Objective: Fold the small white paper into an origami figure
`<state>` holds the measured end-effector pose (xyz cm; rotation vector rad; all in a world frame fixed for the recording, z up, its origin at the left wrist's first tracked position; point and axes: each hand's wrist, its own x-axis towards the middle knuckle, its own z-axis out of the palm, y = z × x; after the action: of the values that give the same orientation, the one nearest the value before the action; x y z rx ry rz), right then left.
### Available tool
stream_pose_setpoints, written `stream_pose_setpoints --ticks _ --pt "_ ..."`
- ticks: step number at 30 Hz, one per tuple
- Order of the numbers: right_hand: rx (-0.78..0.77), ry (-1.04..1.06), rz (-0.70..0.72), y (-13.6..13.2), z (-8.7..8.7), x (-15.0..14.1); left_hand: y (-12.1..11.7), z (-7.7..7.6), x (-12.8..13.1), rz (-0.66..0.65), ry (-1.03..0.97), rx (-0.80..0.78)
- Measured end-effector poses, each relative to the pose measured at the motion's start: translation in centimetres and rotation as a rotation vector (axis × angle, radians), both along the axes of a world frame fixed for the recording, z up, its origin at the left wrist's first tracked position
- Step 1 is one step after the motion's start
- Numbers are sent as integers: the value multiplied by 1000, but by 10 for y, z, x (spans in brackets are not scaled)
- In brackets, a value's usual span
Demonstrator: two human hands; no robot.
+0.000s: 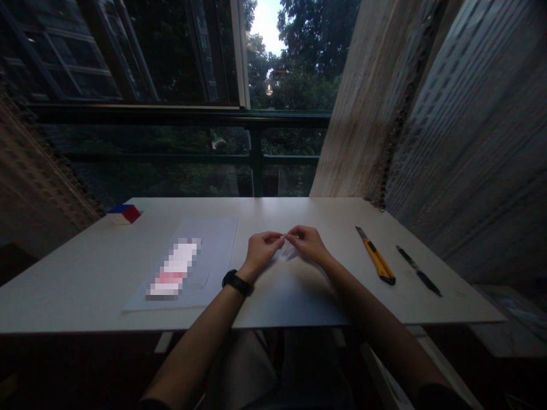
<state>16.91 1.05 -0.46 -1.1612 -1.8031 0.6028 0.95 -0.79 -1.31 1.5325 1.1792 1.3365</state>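
Note:
Over the middle of the white table [294,296], my left hand [262,250] and my right hand [310,242] meet at the fingertips. Both pinch a small, thin, pale, see-through piece [288,250] that looks like a clear plastic bag or film; its exact kind is hard to make out. It hangs just below the fingers, partly hidden by them. A black watch [237,282] is on my left wrist. To the left of my left hand lie white paper sheets [220,239] with a blurred-out white and red item [177,267] on top.
A yellow box cutter [376,256] with its blade out lies right of my hands, and a black pen [419,270] beyond it. A colored puzzle cube [123,214] sits at the far left edge. Curtains [354,102] and a window railing [256,148] stand behind the table.

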Motion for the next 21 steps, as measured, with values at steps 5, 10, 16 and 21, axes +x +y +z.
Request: stream_pose_setpoints --ticks 5,10,16,21 --pt "29 -2 4 -3 3 -2 -1 2 -1 -2 160 95" --pt "17 0 6 -5 4 -3 -6 6 2 20 391 220" --pt "-34 68 42 -2 0 -3 -7 5 4 67 537 305" --pt "-206 207 163 0 1 -2 -6 2 4 93 596 378"
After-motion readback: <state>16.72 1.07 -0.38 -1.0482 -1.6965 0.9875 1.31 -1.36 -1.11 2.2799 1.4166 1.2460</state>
